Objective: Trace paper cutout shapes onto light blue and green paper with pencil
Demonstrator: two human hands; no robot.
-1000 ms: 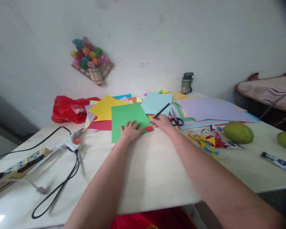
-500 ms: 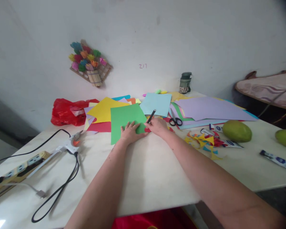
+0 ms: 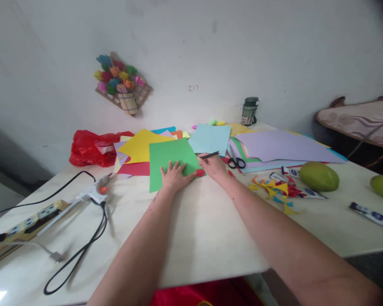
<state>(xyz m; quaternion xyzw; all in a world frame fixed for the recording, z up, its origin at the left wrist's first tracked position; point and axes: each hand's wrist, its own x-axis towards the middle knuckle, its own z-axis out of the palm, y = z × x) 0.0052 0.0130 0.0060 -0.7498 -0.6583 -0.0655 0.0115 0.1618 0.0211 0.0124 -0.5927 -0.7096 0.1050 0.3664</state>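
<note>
A sheet of green paper [image 3: 166, 153] lies on the white table in front of me. My left hand [image 3: 175, 177] presses flat on it with fingers spread, the thumb reaching the edge of a small red paper circle [image 3: 200, 173] at the sheet's lower right. In my right hand [image 3: 213, 165], just beyond that circle, a black pencil or pen [image 3: 210, 155] is gripped, tilted low to the right. Its tip is near the sheet's right edge. Black-handled scissors [image 3: 235, 162] rest close to the right of this hand.
Coloured sheets [image 3: 281, 144] lie behind and to the right, beside paper scraps [image 3: 279, 189], glue tubes [image 3: 372, 214] and green mangoes [image 3: 319, 176]. To the left are a glue gun [image 3: 97, 193], its looped cable, a power strip [image 3: 28, 225] and a red plastic bag [image 3: 91, 148].
My right hand has drawn back a little from the red circle, which now shows more fully. The pencil has swung from steep to nearly flat. My left hand stays on the green paper.
</note>
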